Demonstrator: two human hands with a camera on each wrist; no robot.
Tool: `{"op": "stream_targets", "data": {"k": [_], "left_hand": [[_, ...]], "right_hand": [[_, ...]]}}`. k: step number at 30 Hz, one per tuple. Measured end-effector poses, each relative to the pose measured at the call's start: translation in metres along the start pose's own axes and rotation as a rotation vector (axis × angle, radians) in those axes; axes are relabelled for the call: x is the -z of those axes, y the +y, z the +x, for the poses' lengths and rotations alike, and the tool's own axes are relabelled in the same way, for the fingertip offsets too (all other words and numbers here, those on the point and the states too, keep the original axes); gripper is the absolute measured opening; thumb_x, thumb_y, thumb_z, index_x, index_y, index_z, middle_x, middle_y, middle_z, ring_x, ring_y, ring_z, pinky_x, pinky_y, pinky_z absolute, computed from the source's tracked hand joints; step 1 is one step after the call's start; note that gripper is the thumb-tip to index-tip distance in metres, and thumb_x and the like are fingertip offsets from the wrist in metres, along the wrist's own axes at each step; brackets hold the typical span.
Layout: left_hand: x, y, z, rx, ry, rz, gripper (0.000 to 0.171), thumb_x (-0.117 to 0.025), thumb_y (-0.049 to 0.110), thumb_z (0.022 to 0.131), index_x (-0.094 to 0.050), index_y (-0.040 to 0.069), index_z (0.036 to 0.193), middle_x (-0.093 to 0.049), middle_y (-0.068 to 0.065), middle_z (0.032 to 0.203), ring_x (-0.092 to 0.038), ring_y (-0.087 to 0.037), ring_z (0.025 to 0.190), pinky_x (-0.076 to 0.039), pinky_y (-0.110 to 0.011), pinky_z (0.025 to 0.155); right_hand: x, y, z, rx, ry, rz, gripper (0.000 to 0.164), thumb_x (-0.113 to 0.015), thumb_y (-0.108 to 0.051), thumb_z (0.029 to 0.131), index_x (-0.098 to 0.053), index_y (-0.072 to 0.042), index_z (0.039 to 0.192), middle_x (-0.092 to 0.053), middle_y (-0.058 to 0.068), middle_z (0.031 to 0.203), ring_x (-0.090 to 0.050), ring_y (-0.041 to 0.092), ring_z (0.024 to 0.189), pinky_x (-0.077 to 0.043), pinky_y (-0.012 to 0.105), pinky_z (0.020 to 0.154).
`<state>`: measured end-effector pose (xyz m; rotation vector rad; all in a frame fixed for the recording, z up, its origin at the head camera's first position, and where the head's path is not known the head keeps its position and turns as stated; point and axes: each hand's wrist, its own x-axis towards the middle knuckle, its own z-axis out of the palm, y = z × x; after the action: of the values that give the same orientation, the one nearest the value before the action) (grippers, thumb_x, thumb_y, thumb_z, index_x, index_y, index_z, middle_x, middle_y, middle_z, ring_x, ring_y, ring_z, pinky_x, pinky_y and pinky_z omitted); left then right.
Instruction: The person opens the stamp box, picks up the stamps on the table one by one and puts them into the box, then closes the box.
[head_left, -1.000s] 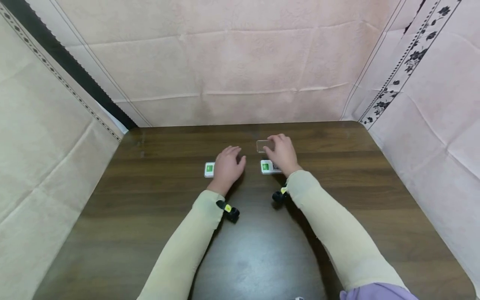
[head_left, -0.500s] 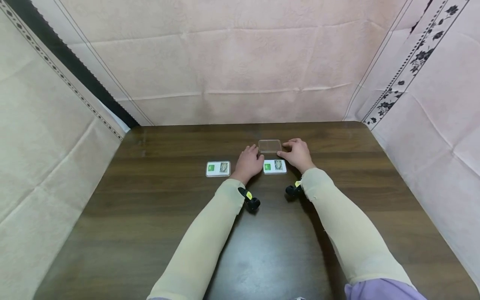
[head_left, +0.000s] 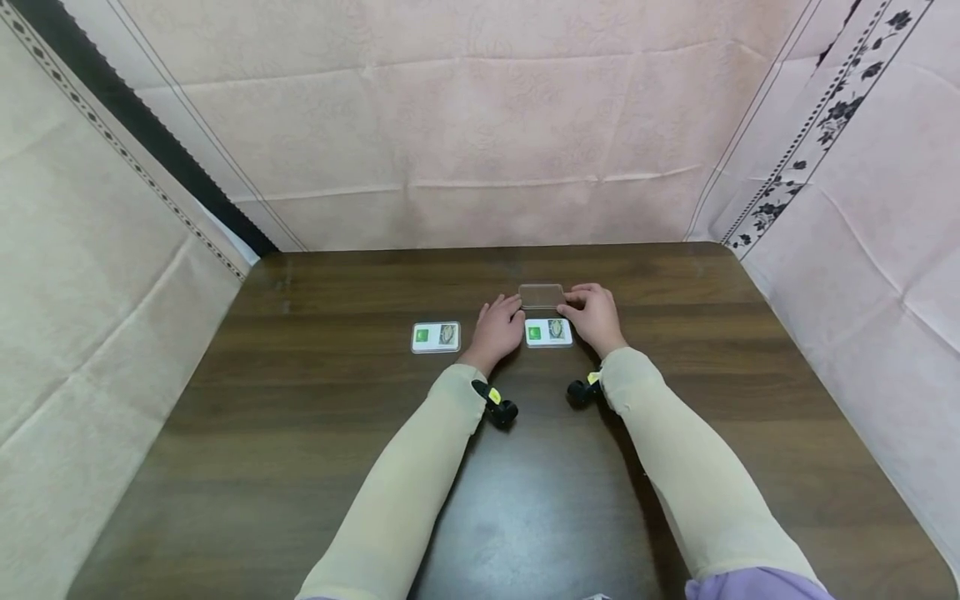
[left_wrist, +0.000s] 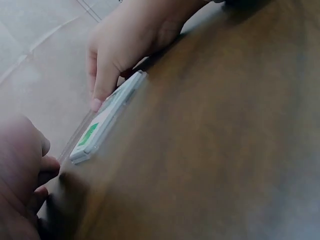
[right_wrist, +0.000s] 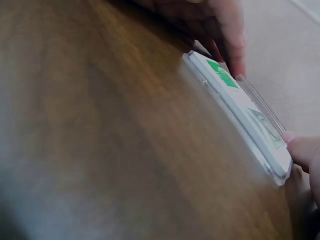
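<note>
A clear rectangular plastic lid [head_left: 542, 297] is held by its two short ends, just beyond a white card in a clear case [head_left: 548, 332]. My left hand [head_left: 497, 332] pinches the lid's left end with thumb and fingertips. At the other end, my right hand [head_left: 596, 319] grips the lid between thumb and fingers. The card bears a green square and a grey-green picture. In the right wrist view the lid's long edge [right_wrist: 261, 102] runs along the far side of the case. Part of the lid is behind the card in the left wrist view.
Another white card in a clear case [head_left: 436, 337] lies to the left of my left hand. The brown wooden table [head_left: 337, 467] has pale cloth [head_left: 480, 158] hanging behind its far edge. A small whitish object [head_left: 597, 597] shows at the bottom edge.
My left hand has moved right, from beside the left card to the lid's left end. My right hand has shifted right to the lid's other end. Lately the lid has come slightly nearer.
</note>
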<state>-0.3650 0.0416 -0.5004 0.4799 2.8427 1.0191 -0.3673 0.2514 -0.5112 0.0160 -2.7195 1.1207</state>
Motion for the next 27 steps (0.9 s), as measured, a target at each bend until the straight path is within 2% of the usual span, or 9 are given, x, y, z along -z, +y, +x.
{"op": "stream_targets", "data": {"k": [8,14,22,27], "left_hand": [[-0.004,-0.004,-0.012,-0.063,0.015,-0.011,0.045,-0.039,0.029,0.110,-0.050,0.013,0.150,-0.043,0.002,0.157,-0.026,-0.019,0.152,-0.010,-0.039,0.125],[-0.007,-0.005,-0.025,-0.098,0.032,-0.077,0.044,-0.042,0.028,0.109,-0.050,0.011,0.149,-0.044,0.001,0.157,-0.028,-0.020,0.151,-0.014,-0.038,0.124],[-0.008,-0.006,-0.048,-0.144,0.046,-0.098,0.044,-0.044,0.025,0.109,-0.051,0.009,0.149,-0.046,-0.002,0.155,-0.030,-0.021,0.150,-0.018,-0.041,0.123],[-0.009,-0.005,-0.058,-0.157,0.051,-0.074,0.043,-0.046,0.023,0.108,-0.051,0.008,0.148,-0.047,-0.003,0.155,-0.032,-0.023,0.149,-0.020,-0.042,0.123]], "right_hand": [[0.008,-0.003,-0.020,0.020,0.032,0.059,0.035,-0.071,-0.022,0.097,-0.071,0.000,0.124,-0.059,0.016,0.133,-0.047,0.039,0.129,-0.035,0.054,0.110],[0.009,-0.003,-0.036,0.009,0.069,0.104,0.033,-0.073,-0.023,0.095,-0.073,-0.001,0.120,-0.062,0.014,0.129,-0.052,0.037,0.124,-0.038,0.054,0.108],[0.008,-0.006,-0.060,0.013,0.088,0.117,0.030,-0.077,-0.023,0.091,-0.077,-0.001,0.112,-0.065,0.013,0.122,-0.056,0.035,0.118,-0.042,0.053,0.102],[0.008,-0.008,-0.070,0.021,0.090,0.087,0.028,-0.079,-0.021,0.090,-0.078,-0.001,0.110,-0.066,0.014,0.119,-0.055,0.036,0.116,-0.039,0.054,0.102]]}}
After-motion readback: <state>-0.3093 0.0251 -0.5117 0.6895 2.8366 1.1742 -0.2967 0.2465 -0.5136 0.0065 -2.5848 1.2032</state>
